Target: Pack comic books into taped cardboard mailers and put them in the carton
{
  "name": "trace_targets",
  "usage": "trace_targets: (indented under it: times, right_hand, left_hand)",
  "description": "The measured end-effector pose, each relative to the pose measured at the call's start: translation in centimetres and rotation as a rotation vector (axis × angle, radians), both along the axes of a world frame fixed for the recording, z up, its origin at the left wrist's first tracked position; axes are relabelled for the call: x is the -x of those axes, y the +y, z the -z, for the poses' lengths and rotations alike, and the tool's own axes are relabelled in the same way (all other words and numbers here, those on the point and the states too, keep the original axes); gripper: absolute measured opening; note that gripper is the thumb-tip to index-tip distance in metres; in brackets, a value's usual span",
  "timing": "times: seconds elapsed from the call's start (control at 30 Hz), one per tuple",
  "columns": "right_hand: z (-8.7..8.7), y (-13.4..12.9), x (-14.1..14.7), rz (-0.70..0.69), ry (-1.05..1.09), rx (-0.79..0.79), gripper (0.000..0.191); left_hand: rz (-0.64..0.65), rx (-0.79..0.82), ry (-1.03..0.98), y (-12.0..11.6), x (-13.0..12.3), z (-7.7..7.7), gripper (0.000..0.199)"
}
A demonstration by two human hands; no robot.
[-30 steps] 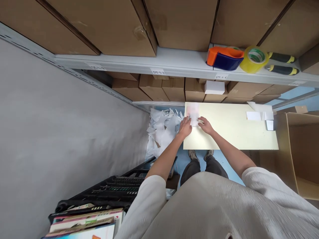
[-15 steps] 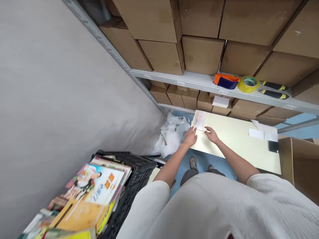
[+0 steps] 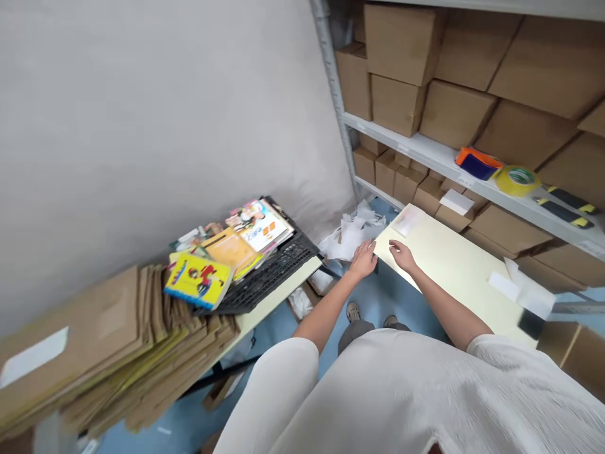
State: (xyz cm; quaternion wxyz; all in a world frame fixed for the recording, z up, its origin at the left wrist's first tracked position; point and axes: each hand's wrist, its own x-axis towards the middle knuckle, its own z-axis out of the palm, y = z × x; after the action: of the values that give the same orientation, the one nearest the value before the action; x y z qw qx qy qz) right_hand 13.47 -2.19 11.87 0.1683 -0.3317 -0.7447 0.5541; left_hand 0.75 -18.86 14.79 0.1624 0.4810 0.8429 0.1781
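Observation:
My left hand (image 3: 363, 258) is at the left edge of the cream-coloured table (image 3: 454, 271), fingers stretched out and holding nothing. Over the table's near corner hovers my right hand (image 3: 401, 254), its fingers loosely bent and apart, with nothing in them. Beyond both hands, a thin, see-through pinkish sheet or sleeve (image 3: 407, 224) lies flat at the far left corner of the tabletop. Neither hand touches it. White papers (image 3: 520, 287) and a dark flat item (image 3: 531, 323) rest toward the table's right end.
To the left, a black crate (image 3: 278, 271) holds magazines and books (image 3: 265, 227) on another table. Flattened cardboard (image 3: 85, 321) is stacked beside it. Shelves (image 3: 425, 151) with brown boxes, yellow tape (image 3: 517, 180) and cutters stand at right. Crumpled white paper (image 3: 354, 230) lies near the wall.
My view has turned left, bringing the cardboard stack and whole crate into sight. Both hands have come away from the pinkish sheet, which stays on the table.

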Motion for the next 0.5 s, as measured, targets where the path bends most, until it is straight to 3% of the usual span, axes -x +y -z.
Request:
trace_targets:
  times: [0.23, 0.5]
  right_hand:
    - [-1.9, -7.9, 6.1, -0.288, 0.018, -0.013, 0.037]
    - [-3.5, -20.9, 12.3, -0.551, 0.069, -0.003, 0.037]
  left_hand:
    - [-0.231, -0.031, 0.043, -10.7, 0.3, -2.7, 0.059]
    - [-0.483, -0.094, 0.089, -23.8, 1.2, -4.3, 0.060]
